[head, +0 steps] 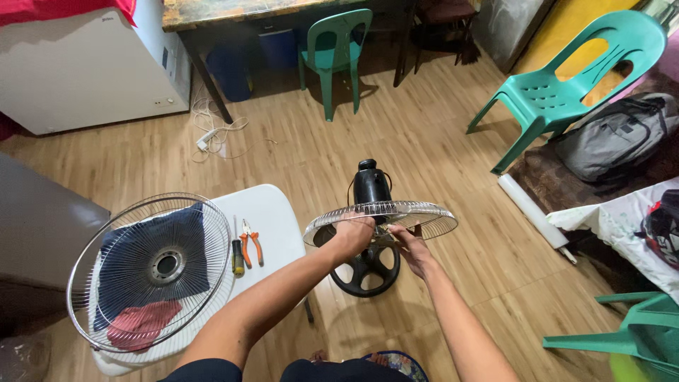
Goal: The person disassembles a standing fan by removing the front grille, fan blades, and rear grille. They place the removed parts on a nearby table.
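Warm, even indoor light fills the room, bright enough to show detail everywhere. The floor (438, 141) shines softly, with faint shadows under the chairs (339, 49) and fan base (366, 269). Chrome wires of the grille (152, 272) glint. Wide-angle distortion bends the edges; focus is sharp throughout.

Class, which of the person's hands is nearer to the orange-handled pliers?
Left. The left hand grips the fan guard right of the pliers; the right hand is farther right.

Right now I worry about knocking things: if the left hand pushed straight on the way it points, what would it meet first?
The left hand already rests on the fan's rear wire guard; straight on, it would likely meet the black motor housing, though depth is unclear.
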